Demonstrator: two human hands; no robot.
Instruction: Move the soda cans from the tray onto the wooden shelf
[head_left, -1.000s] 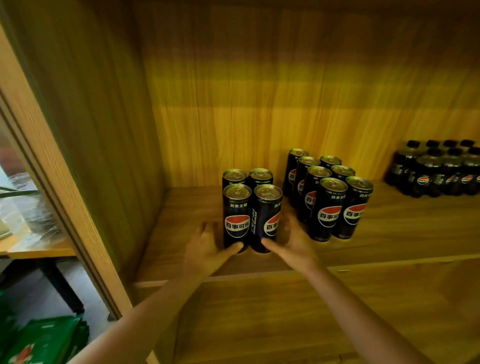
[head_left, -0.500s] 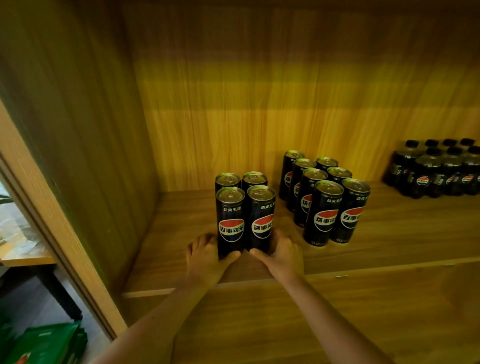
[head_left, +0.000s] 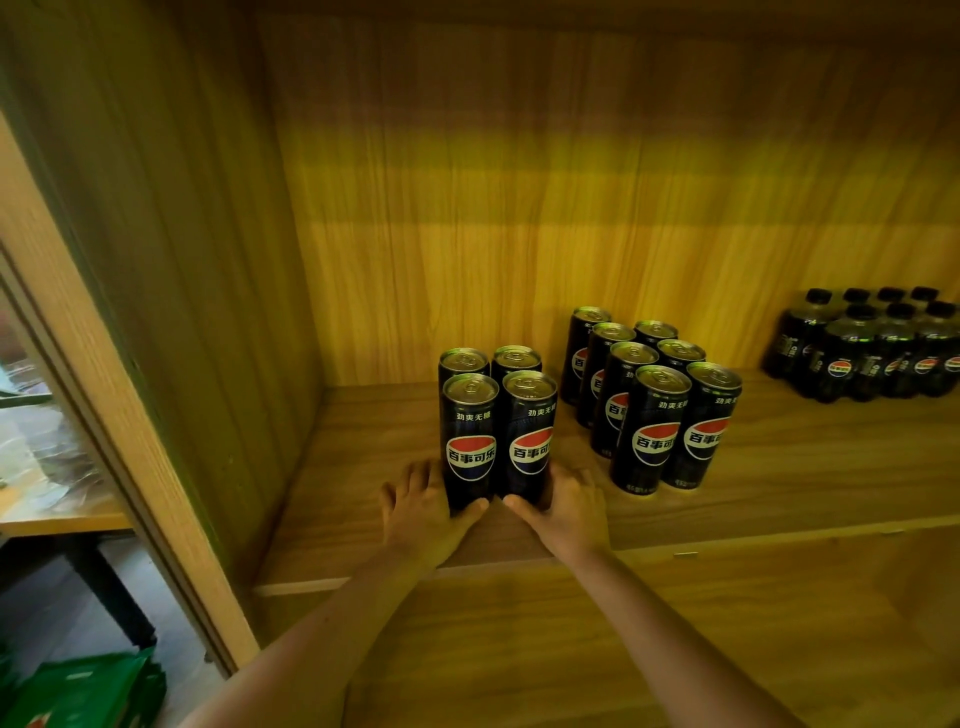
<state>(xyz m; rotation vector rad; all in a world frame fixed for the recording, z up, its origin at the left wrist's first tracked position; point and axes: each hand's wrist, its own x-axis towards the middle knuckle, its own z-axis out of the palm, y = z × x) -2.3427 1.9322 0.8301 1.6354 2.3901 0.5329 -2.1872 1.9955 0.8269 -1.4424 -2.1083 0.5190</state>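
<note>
The left hand (head_left: 423, 512) and the right hand (head_left: 563, 506) cup the base of a block of four cans (head_left: 496, 431), one on each side, thumbs nearly meeting in front. The cans stand upright on the wooden shelf (head_left: 779, 483), near its front edge. Just to the right stands a second group of cans (head_left: 652, 400); dark bottles (head_left: 872, 345) sit well apart at far right

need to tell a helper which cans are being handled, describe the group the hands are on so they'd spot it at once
On the wooden shelf, look toward the left wall. A block of four black cans stands there, apart from the bigger can block to its right. It alone has the left hand and right hand cupping its base.
</note>
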